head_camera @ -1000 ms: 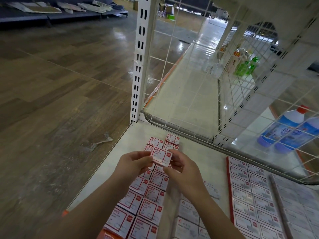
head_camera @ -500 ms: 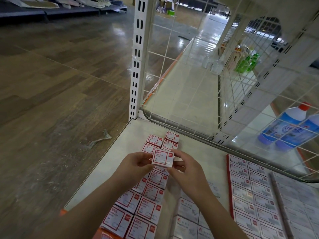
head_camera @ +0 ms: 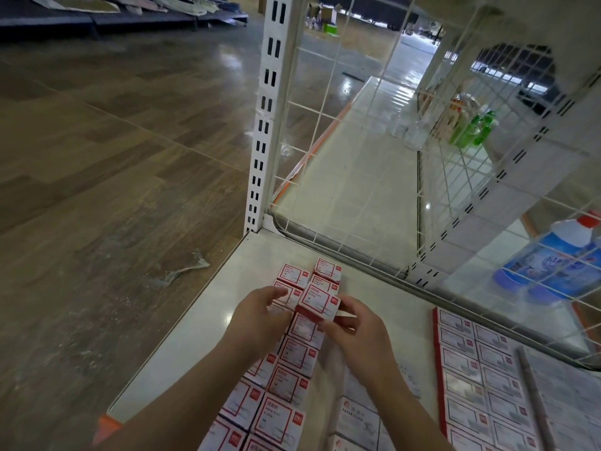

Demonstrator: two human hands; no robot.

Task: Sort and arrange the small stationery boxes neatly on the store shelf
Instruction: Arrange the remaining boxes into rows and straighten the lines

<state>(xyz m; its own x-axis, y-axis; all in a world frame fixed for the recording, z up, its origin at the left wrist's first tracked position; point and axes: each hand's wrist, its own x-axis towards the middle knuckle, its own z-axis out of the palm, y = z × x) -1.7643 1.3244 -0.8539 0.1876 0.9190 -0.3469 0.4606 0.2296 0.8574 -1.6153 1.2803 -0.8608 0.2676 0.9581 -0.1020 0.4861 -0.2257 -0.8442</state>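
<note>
Both hands on one small red-and-white paper clip box (head_camera: 319, 303), held just above the two-column row of matching boxes (head_camera: 294, 356) on the white shelf (head_camera: 208, 323). Left hand (head_camera: 260, 315) grip: fingers curled, pinching the box's left side. Right hand (head_camera: 354, 330) grip: clamped on its right end, where a flap looks partly open. Second block of boxes (head_camera: 478, 372) lies well apart to the right. Blue bottles (head_camera: 553, 262) sit behind the wire mesh back (head_camera: 357, 177).
</note>
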